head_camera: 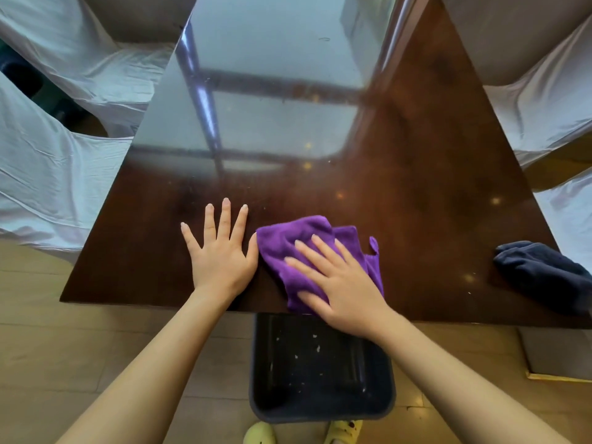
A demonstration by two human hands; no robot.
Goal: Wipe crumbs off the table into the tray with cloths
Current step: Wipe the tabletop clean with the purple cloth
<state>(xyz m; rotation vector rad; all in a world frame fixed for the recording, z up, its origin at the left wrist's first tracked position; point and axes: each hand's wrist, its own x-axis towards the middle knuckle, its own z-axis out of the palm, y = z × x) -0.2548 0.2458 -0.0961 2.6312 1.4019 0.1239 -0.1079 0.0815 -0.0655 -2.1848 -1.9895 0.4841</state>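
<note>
The tray [320, 408] under the worktop [416, 174] edge already held some crumbs [315, 349]. Just above the tray, the right hand [339, 283] pressed flat on the purple cloth [282, 248]. The left hand [221, 251] lay spread beside it. Few specks seemed left.

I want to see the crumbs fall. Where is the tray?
The tray sits below the table's near edge, under the purple cloth and the right hand.

Crumpled purple cloth [288, 251] at table [432, 187] edge above black tray [320, 408] (crumb-flecked)
</note>
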